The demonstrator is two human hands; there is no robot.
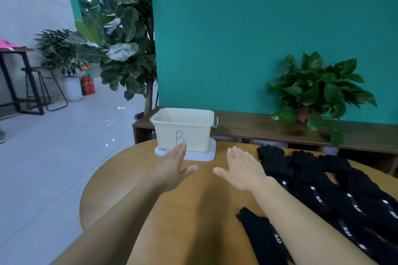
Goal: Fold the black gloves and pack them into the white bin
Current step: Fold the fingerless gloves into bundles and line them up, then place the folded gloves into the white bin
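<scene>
Left hand: the bare left hand is stretched out flat at the centre of the frame, palm down, fingers straight and pressed together, thumb held out to the side; it holds nothing, and its fingertips overlap the foot of the bin in the picture.
Right hand: the bare right hand lies just right of centre, flat and empty, fingers straight and close together, thumb spread toward the left hand; its outer edge is just beside the gloves.
Gloves: a row of black knitted gloves lies side by side on the right of the frame, from mid-right to lower right, each with a black band bearing small white marks and lettering too blurred to read.
Bin: the white plastic rectangular bin stands upper centre on a flat white lid-like base; a blue handwritten "B" marks its front wall.
Table: the round wooden table carries all of these.
Background: a teal wall panel behind; a leafy green potted plant at mid-right.
</scene>
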